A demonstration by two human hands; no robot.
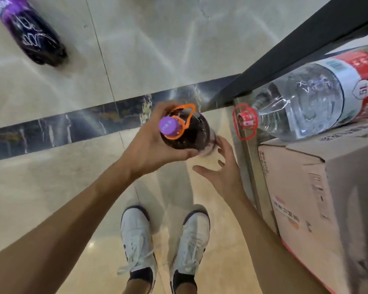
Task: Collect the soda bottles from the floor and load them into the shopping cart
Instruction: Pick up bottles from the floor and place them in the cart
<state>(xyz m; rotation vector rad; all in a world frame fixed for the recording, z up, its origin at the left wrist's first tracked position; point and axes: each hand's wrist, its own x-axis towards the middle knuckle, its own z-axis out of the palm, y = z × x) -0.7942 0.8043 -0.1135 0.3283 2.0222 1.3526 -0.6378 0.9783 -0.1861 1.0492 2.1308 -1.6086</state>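
Observation:
My left hand [151,143] grips a dark soda bottle [191,132] around its shoulder. The bottle has a purple cap and an orange carry loop, and it hangs upright above the floor. Just to its right, my right hand [223,172] is spread, fingertips at the bottle's side, holding nothing. A second dark soda bottle [28,32] with a purple label lies on the floor tiles at the top left. No shopping cart can be made out for certain.
At right, a large clear water bottle [314,100] with a red cap and red label lies on a cardboard box [306,187]. A black slanted bar [306,39] runs from the upper right. My white shoes [164,247] stand on glossy tiles below.

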